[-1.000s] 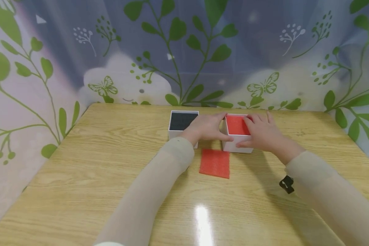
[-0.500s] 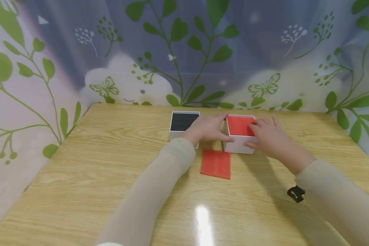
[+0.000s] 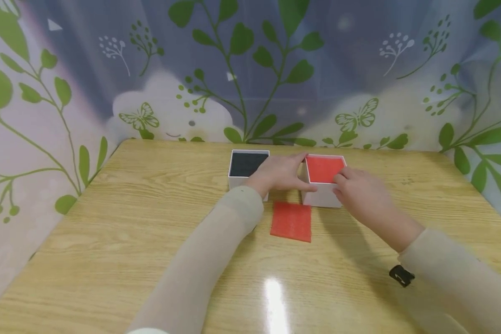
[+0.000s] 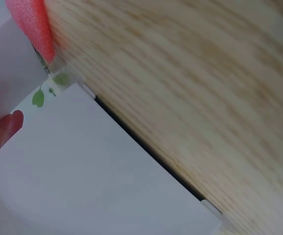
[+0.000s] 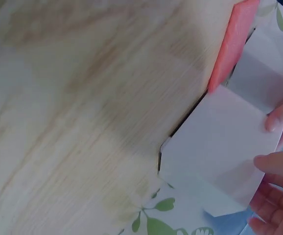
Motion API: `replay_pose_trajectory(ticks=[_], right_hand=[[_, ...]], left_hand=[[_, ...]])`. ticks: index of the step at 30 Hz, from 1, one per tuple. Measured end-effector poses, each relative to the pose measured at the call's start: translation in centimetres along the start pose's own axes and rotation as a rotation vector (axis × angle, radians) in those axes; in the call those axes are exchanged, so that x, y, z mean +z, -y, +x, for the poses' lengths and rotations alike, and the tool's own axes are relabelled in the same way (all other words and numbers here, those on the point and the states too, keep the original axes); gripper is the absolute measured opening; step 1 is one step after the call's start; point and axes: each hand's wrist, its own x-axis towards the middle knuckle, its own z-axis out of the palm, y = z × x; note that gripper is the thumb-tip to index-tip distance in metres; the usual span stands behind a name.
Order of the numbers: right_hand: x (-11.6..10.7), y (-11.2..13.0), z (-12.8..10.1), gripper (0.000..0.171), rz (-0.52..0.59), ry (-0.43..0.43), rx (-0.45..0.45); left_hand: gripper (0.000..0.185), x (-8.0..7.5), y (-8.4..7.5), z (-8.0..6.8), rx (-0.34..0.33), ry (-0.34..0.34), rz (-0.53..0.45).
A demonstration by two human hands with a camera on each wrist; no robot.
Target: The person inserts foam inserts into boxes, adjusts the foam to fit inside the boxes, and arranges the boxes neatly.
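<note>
Two white boxes stand side by side at the far middle of the table [image 3: 129,222]. One is lined with black foam [image 3: 248,164], the other with red foam [image 3: 324,169]. My left hand [image 3: 297,175] grips the red-lined box at its left front corner, thumb across the front wall. My right hand [image 3: 339,186] holds the same box at its right front corner, fingertips at the rim. In the right wrist view its fingers [image 5: 278,117] press the white box wall [image 5: 220,147]. A loose red foam pad [image 3: 291,221] lies flat on the table just in front of the boxes.
A leaf-and-butterfly printed curtain [image 3: 250,69] closes off the back and left sides of the table. A small black clip [image 3: 401,275] hangs at my right sleeve. The wrist views show the red pad's edge [image 4: 31,24] [image 5: 232,44] on wood grain.
My right hand has slid back off the top of the red-lined box to its right front corner, uncovering the red foam. My left hand and both boxes stay put.
</note>
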Motion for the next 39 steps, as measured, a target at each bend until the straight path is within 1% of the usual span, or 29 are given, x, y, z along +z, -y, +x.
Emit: replay_pose_trajectory(ticks=[2, 4, 8, 13, 16, 19, 21, 23, 27, 29, 31, 34, 37, 39], right_hand=[[0.1, 0.3, -0.1, 0.015, 0.054, -0.027, 0.003], [0.3, 0.5, -0.1, 0.018, 0.082, -0.031, -0.004], [0.5, 1.0, 0.2, 0.026, 0.116, -0.046, -0.058], [1.3, 1.2, 0.6, 0.034, 0.183, -0.080, -0.108], [1.4, 1.3, 0.8, 0.034, 0.212, -0.071, -0.117], [1.2, 1.4, 0.9, 0.033, 0.218, -0.057, -0.117], [1.1, 1.6, 0.9, 0.034, 0.228, -0.065, -0.132], [1.0, 1.8, 0.7, 0.035, 0.237, -0.113, -0.176], [1.2, 2.6, 0.4, 0.033, 0.254, -0.233, -0.330], [1.6, 3.0, 0.3, 0.032, 0.256, -0.253, -0.392], [1.9, 3.5, 0.2, 0.031, 0.264, -0.239, -0.424], [2.4, 4.0, 0.1, 0.031, 0.254, -0.180, -0.423], [2.7, 4.5, -0.1, 0.031, 0.242, -0.089, -0.393], [2.9, 4.9, -0.3, 0.031, 0.240, -0.005, -0.365]], left_hand=[[0.102, 0.0, 0.0, 0.1, 0.001, -0.006, 0.004], [0.102, 0.0, 0.0, 0.1, 0.002, -0.009, 0.008], [0.102, 0.1, 0.1, 0.0, -0.001, 0.003, 0.011], [0.100, 0.1, 0.1, 0.0, 0.002, -0.005, 0.013], [0.099, 0.0, 0.1, 0.0, 0.004, -0.009, 0.012], [0.098, -0.1, 0.1, 0.0, 0.005, -0.008, 0.008], [0.097, -0.1, 0.1, 0.0, 0.006, -0.009, 0.007], [0.096, -0.1, 0.1, 0.0, 0.009, -0.010, 0.012], [0.092, 0.1, 0.2, 0.1, 0.010, -0.018, 0.034], [0.093, 0.1, 0.2, 0.1, 0.009, -0.019, 0.034], [0.093, 0.2, 0.2, 0.1, 0.009, -0.021, 0.027], [0.096, 0.2, 0.2, 0.1, 0.008, -0.026, 0.020], [0.100, 0.2, 0.1, 0.0, 0.006, -0.031, 0.028], [0.101, 0.1, 0.1, -0.1, 0.006, -0.030, 0.038]])
